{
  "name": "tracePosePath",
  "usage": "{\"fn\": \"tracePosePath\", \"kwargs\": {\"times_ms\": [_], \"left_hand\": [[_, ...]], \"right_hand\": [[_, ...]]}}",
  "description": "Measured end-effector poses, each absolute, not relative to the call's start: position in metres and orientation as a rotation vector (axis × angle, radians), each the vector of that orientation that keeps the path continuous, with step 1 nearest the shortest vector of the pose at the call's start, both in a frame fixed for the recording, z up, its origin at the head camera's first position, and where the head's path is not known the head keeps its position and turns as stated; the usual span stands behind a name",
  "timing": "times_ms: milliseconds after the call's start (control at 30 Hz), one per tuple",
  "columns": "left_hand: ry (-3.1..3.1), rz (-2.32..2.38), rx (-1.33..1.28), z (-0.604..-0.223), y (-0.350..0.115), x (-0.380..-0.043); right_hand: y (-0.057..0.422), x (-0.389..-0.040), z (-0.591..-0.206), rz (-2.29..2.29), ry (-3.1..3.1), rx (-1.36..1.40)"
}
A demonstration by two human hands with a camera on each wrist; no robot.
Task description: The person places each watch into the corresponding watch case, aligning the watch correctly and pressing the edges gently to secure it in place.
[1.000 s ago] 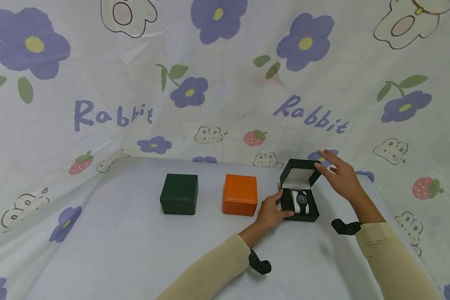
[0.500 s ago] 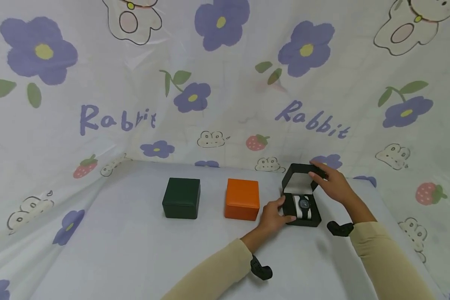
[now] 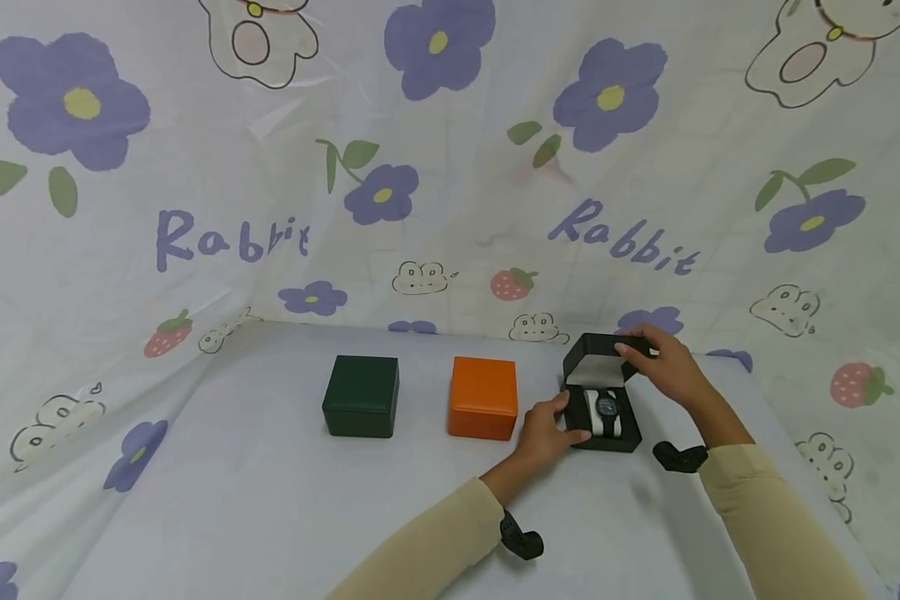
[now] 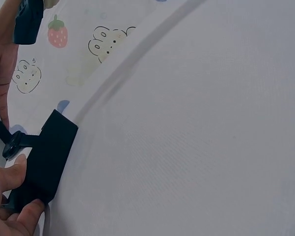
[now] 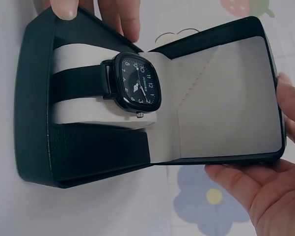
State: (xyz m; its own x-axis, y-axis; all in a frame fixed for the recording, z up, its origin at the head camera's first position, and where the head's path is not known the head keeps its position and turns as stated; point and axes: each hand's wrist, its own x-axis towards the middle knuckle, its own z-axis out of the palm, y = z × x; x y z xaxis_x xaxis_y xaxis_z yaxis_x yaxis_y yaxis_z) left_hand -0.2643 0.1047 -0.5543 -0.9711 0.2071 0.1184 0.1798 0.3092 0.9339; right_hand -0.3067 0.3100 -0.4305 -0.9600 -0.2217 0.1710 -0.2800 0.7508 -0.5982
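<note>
A black watch box [image 3: 607,446] stands on the table at the right with its lid [image 3: 591,344] raised. Inside, a black wristwatch [image 5: 137,81] with a rounded-square dial wraps a white cushion [image 5: 88,115]. My left hand [image 3: 543,433] grips the base at its left side, the thumb over the front rim, as the left wrist view also shows with the box [image 4: 54,152]. On the lid's right side, my right hand [image 3: 667,362] pinches the edge between thumb and fingers. The right wrist view shows the lid's pale lining [image 5: 230,108].
To the left of the watch box stand an orange box [image 3: 483,396] and a dark green box [image 3: 361,396], both with lids down. All rest on a white-covered table [image 3: 270,500]. A printed flower-and-rabbit sheet [image 3: 450,208] rises behind and at the sides.
My right hand has gone from touching the lid's right corner to pinching it, and the lid leans slightly further forward. The left hand keeps its hold. The head view has shifted slightly.
</note>
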Motion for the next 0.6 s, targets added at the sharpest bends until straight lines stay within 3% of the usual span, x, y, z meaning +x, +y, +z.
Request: {"fn": "tracePosePath", "kwargs": {"times_ms": [600], "left_hand": [[2.487,1.789,0.398,-0.549,0.103,-0.263]], "right_hand": [[0.309,-0.283,-0.44,1.015,-2.795,0.395]]}}
